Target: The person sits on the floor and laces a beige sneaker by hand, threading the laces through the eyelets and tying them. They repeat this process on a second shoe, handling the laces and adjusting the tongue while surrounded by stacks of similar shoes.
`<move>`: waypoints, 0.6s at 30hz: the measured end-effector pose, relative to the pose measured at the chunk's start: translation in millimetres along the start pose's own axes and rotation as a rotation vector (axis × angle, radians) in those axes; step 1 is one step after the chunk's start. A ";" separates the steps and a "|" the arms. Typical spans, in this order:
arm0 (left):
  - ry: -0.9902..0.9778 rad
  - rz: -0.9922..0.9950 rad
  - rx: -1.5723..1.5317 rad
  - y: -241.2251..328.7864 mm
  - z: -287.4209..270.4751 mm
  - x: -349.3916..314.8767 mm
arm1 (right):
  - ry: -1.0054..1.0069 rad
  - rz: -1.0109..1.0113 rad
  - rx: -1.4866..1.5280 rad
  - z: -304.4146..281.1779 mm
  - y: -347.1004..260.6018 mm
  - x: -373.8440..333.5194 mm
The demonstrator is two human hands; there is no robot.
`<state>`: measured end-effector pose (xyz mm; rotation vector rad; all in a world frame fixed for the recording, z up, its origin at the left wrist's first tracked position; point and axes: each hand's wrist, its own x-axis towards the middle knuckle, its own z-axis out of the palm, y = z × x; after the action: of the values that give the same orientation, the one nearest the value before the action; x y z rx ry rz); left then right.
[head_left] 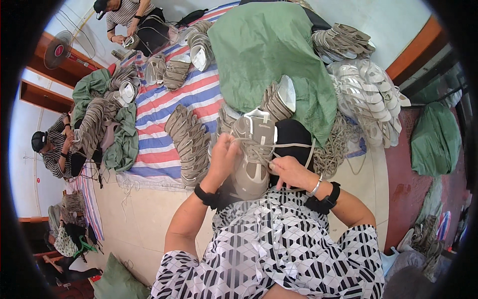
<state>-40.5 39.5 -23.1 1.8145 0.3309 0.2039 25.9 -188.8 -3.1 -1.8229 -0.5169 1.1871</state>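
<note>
A taupe and beige sneaker upper (249, 180) lies over my lap, toe toward me and tongue pointing away. A beige shoelace (294, 145) runs through its eyelets, and a length of it stretches to the right over my dark-clad knee (293, 130). At the upper's left side, my left hand (224, 160) is closed, pinching the lace near the eyelets. My right hand (293, 172) is closed at the right eyelet row, thumb and finger pressed together on the lace. The fingers partly hide the lace's path.
Stacked uppers (186, 144) lie on the striped sheet (154, 144) at my left. A green cloth (264, 45) covers a heap ahead. Loose laces (331, 144) pile at my right beside pale uppers (366, 94). Co-workers (132, 17) sit far left near a fan (59, 50).
</note>
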 end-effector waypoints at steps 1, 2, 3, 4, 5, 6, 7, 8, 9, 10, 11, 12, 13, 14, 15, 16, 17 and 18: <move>0.029 -0.103 -0.142 3.1 -2.0 4.2 | -0.052 0.009 0.084 -1.9 1.3 2.8; 0.044 -0.217 -0.305 6.8 -6.7 9.9 | -0.086 0.040 0.188 -6.0 3.9 3.2; 0.050 -0.335 -0.466 10.6 -12.0 16.2 | -0.125 0.118 0.280 -12.7 6.7 2.9; 0.086 -0.366 -0.624 14.5 -21.0 25.2 | -0.070 0.065 0.365 -19.3 9.1 1.0; 0.099 -0.320 -0.695 17.9 -31.4 35.1 | -0.006 0.058 0.415 -27.4 10.5 -0.9; 0.106 -0.295 -0.765 20.7 -43.0 45.0 | 0.042 0.003 0.363 -34.2 11.0 -3.5; 0.153 -0.304 -0.818 22.5 -53.5 55.3 | 0.090 -0.030 0.308 -40.0 9.9 -5.2; 0.130 -0.266 -0.837 22.1 -60.3 63.3 | 0.069 0.009 0.310 -44.2 7.4 -5.3; 0.147 -0.261 -0.839 21.3 -68.0 71.4 | 0.063 -0.022 0.296 -45.9 3.7 -4.3; 0.110 -0.223 -0.855 20.1 -75.9 80.3 | 0.068 -0.045 0.283 -46.4 -0.6 -1.7; 0.201 -0.244 -0.860 18.4 -83.5 88.4 | 0.048 -0.095 0.298 -43.9 -5.1 2.0; 0.238 -0.233 -0.879 17.3 -94.2 96.3 | 0.039 -0.070 0.333 -42.0 -9.4 6.2; 0.253 -0.181 -0.896 16.1 -105.3 102.5 | 0.044 -0.094 0.308 -38.3 -12.4 10.1; 0.279 -0.238 -0.914 14.2 -117.4 105.6 | 0.042 -0.117 0.292 -33.6 -14.8 14.2; 0.280 -0.254 -0.930 12.8 -131.3 107.9 | 0.058 -0.113 0.272 -29.9 -15.7 17.3; 0.331 -0.295 -0.944 11.0 -144.1 110.1 | 0.095 -0.088 0.284 -25.8 -15.5 19.7; 0.329 -0.264 -0.937 8.7 -156.5 110.5 | 0.162 -0.143 0.357 -23.5 -14.4 21.8; 0.376 -0.260 -0.928 6.0 -168.6 108.8 | 0.254 -0.173 0.429 -22.2 -12.5 22.7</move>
<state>10.8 227.8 23.9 0.8006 0.6099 0.4329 57.3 -175.6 -0.7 -1.4963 -0.2441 0.8553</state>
